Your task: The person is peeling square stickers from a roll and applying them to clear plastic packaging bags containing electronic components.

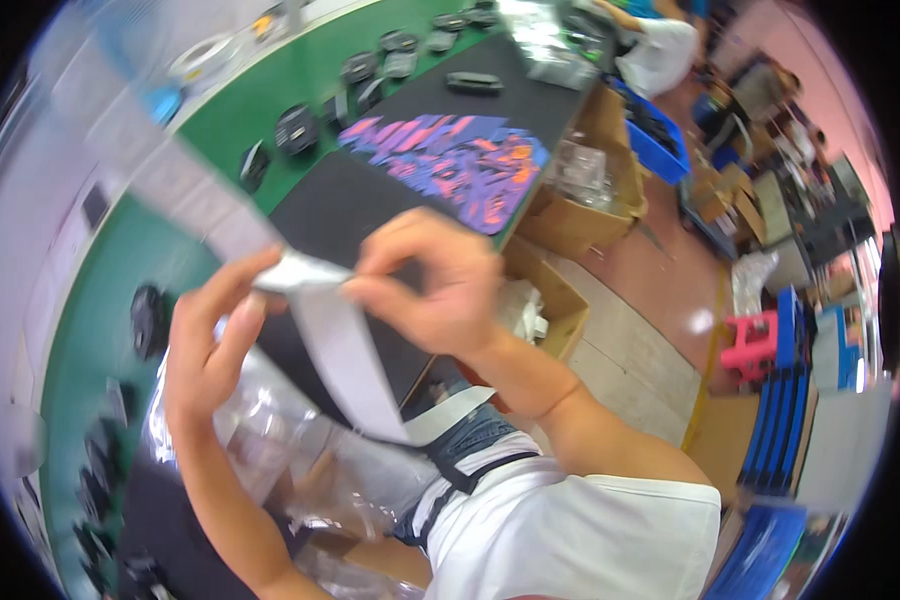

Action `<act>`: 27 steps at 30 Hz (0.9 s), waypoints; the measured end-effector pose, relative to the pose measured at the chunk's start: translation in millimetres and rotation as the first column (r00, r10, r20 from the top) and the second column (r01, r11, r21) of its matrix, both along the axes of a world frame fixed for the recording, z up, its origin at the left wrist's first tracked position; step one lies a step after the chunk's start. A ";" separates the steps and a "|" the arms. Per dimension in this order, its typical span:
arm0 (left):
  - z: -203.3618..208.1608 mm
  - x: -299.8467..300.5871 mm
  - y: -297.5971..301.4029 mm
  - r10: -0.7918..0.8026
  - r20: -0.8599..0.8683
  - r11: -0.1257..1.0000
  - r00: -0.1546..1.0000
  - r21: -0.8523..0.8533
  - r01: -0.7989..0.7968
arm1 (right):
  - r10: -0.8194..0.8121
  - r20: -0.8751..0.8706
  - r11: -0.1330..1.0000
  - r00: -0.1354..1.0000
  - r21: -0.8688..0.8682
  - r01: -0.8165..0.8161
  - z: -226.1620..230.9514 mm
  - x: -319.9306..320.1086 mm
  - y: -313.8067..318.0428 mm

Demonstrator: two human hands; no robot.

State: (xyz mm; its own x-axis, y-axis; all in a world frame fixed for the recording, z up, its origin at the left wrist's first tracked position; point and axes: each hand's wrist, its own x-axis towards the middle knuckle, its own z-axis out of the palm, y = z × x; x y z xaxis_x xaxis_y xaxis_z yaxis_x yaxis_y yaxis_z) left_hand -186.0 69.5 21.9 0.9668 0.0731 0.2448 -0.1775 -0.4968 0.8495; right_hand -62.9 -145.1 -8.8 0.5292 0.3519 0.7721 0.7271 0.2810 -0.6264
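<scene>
A long pale strip [345,350], perhaps a label strip, runs from the upper left down toward my waist, with a bend between my hands. My left hand [208,350] grips it at the bend, index finger and thumb on its edge. From the other side my right hand [435,285] pinches the strip between thumb and forefinger, its other fingers curled. Motion blurs the strip's upper part, so its surface detail cannot be made out. Below my left hand lie clear plastic bags [280,430] on the dark mat.
A purple, pink and orange patterned mat [460,165] lies on the black-topped green bench [210,120]. Several small black devices [296,130] stand along the bench. Cardboard boxes [595,175] and a blue crate [660,130] sit beyond its right edge. A pink stool [750,340] stands farther right.
</scene>
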 end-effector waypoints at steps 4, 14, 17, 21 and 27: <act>0.6 3.3 -1.7 0.078 0.018 0.997 0.997 0.001 -0.078 | 0.290 -0.339 0.937 0.895 0.290 -0.194 19.8 -35.4 -35.3; 30.6 2.8 4.9 -0.087 -0.025 0.996 0.996 -0.040 0.086 | 0.355 -0.505 0.656 0.786 -0.465 -0.595 -41.9 -101.1 -33.2; 25.0 -9.5 2.7 -0.073 0.051 0.996 0.996 0.062 0.070 | 0.342 -0.508 0.639 0.791 -0.491 -0.592 -43.9 -107.0 -31.5; 18.7 -9.6 -23.0 0.158 0.150 0.970 0.976 0.160 -0.182 | 0.280 -0.506 0.649 0.816 -0.526 -0.549 -45.9 -106.9 -30.4; 64.8 1.4 -51.9 0.425 -0.270 0.874 0.864 0.370 -0.315 | 0.258 -0.501 0.599 0.826 -0.588 -0.544 -39.0 -105.1 -25.0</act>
